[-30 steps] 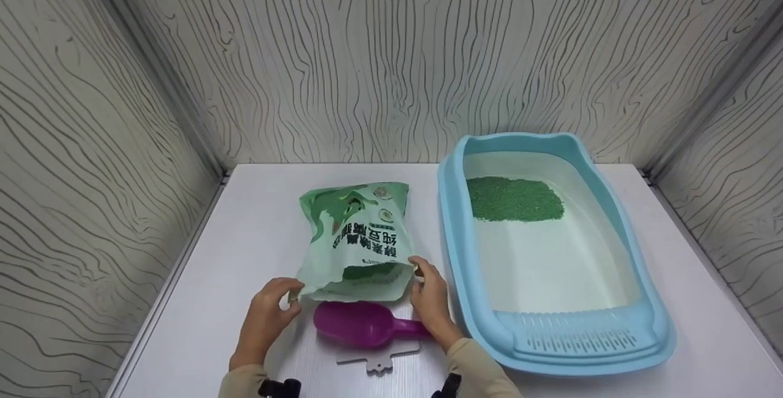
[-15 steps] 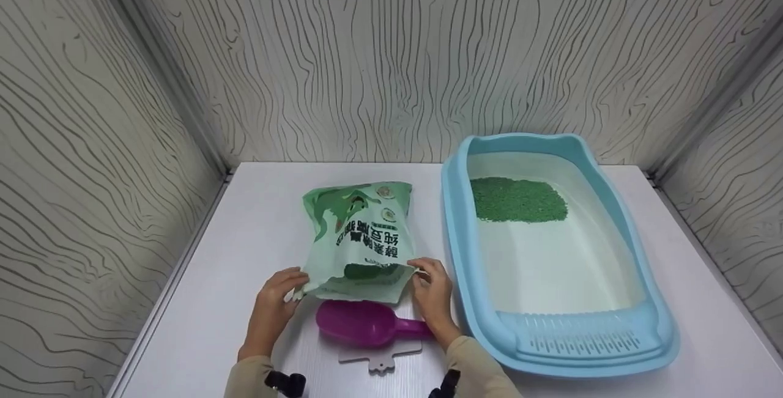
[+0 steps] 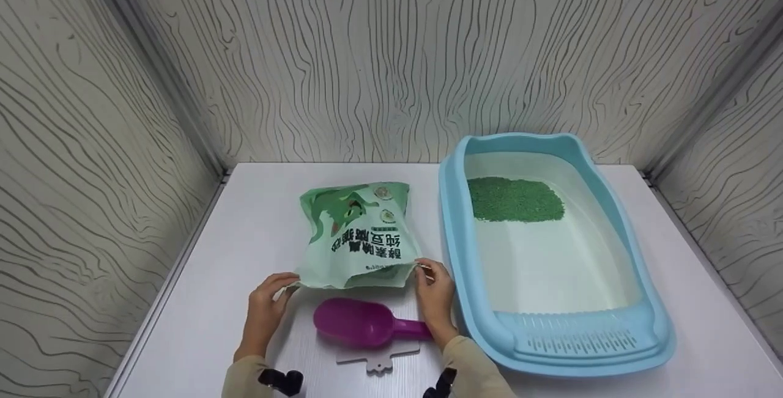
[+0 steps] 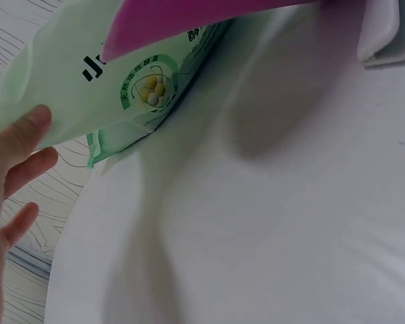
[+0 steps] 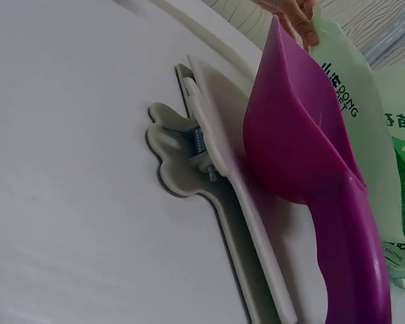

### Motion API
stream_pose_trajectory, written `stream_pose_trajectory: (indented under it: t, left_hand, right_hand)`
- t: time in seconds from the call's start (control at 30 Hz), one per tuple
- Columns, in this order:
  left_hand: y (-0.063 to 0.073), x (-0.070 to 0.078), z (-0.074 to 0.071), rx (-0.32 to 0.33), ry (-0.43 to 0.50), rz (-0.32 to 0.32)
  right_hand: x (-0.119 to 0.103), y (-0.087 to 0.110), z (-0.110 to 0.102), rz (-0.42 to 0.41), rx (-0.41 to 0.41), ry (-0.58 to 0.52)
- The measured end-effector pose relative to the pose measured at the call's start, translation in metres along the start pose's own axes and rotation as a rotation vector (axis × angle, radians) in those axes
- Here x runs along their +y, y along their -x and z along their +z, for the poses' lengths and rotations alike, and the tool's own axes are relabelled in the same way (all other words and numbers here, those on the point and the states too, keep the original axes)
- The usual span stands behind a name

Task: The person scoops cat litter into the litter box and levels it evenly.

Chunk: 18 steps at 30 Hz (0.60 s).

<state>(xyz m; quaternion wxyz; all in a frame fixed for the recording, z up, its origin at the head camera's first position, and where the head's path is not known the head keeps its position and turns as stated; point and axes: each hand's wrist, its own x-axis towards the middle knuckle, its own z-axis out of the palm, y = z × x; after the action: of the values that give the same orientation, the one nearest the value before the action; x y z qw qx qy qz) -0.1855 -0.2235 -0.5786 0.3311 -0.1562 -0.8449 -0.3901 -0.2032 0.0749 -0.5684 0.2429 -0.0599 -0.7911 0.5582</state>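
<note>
A pale green cat litter bag [image 3: 355, 233] lies on the white table, its open mouth toward me. My left hand [image 3: 267, 309] pinches the left corner of the mouth; in the left wrist view its thumb [image 4: 34, 125] lies on the bag's outside and other fingers are spread. My right hand [image 3: 437, 294] pinches the right corner between thumb and fingers. Just in front of the mouth is a purple scoop [image 3: 355, 323], its handle running to below my right hand. Under the scoop sits a grey sealing clip [image 5: 182, 152] with a metal spring, mostly covered in the head view.
A light blue litter box [image 3: 456, 233] stands close to the right of my right hand. Green litter pellets [image 3: 517, 200] lie in its far left part, and a slotted step [image 3: 581, 340] forms its near end. Patterned walls enclose the table's back and sides.
The bag's near edge has lifted away from the scoop and its mouth has narrowed, hiding most of the green patch inside. The left fingers have shifted their hold on the corner. Scoop and box stay put.
</note>
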Motion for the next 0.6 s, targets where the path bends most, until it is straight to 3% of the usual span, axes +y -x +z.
stream_pose_trajectory:
  t: [0.37, 0.43, 0.6]
  left_hand:
    - [-0.006, -0.008, -0.012, -0.001, 0.146, -0.082]
    - [-0.008, -0.008, -0.013, -0.019, 0.136, -0.139]
    - [-0.011, -0.007, -0.013, -0.068, 0.074, -0.381]
  right_hand:
    - [-0.003, 0.0, 0.001, 0.131, -0.025, -0.084]
    - [-0.004, 0.0, 0.002, 0.124, -0.02, -0.076]
    - [-0.007, -0.002, 0.004, 0.093, 0.002, 0.001]
